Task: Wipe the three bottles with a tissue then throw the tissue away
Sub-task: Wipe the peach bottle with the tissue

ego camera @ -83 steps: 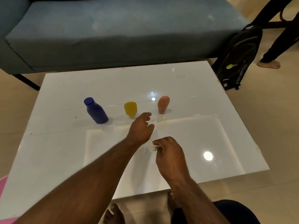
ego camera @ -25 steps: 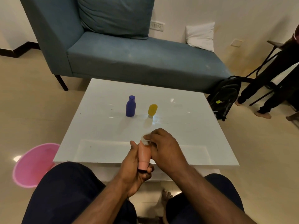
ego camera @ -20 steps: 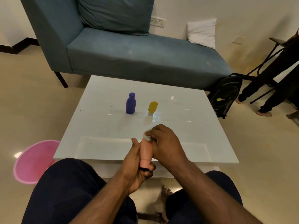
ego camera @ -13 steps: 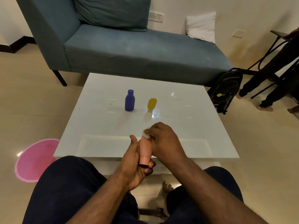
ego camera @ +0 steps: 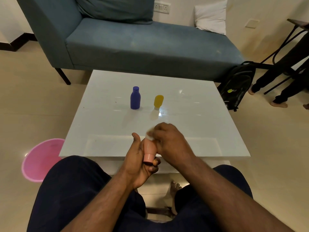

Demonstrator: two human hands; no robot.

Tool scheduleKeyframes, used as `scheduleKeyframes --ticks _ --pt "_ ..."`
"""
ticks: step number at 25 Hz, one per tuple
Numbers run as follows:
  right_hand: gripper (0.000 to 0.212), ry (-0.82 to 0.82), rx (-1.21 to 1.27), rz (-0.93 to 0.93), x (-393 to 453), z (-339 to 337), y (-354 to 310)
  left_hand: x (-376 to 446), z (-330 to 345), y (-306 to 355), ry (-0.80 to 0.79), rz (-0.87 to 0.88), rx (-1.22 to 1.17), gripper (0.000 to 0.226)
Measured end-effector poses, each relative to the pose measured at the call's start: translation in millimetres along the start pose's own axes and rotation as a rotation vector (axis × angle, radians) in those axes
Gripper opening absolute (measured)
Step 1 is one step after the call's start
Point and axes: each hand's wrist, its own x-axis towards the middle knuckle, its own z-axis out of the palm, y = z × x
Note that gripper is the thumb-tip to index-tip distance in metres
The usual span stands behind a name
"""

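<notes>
Over my lap, my left hand point(ego camera: 136, 163) grips the pink plastic bottle point(ego camera: 149, 150) while my right hand point(ego camera: 168, 141) pinches white tissue point(ego camera: 149, 135) on it; blue bottle point(ego camera: 135, 98) and yellow bottle point(ego camera: 158, 101) probably remain.

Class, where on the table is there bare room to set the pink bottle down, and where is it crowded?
Bare: right of the yellow bottle to the table edge; left of the blue bottle. Crowded: near edge, under both hands and the pink bottle.

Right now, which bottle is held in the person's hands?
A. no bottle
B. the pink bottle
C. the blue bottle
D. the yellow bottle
B: the left hand grips the pink bottle while the right hand presses the tissue on its upper end; the other two stand on the table.
</notes>
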Motion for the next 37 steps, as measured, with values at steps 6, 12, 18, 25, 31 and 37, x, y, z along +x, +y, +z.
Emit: scheduleKeyframes --ticks 6,12,18,25,31,37 --pt "0.033 -0.046 -0.051 -0.057 -8 6 -9 1 3 2 -0.011 0.013 0.018 0.078" --pt "0.031 0.015 -0.044 0.013 2 4 -4 3 4 1 -0.002 -0.009 0.012 0.084" --pt "0.030 0.012 -0.024 0.009 0 2 2 3 4 2 -0.009 -0.004 0.014 0.083" --pt "0.031 -0.033 -0.020 -0.094 -10 2 -3 2 3 3 -0.043 -0.003 -0.010 0.083" --pt "0.036 -0.124 -0.049 -0.164 -21 7 -17 0 0 4 -0.095 -0.016 -0.035 0.087" --pt "0.037 -0.004 0.018 -0.018 -16 6 -13 1 1 5 -0.040 -0.006 -0.023 0.086"
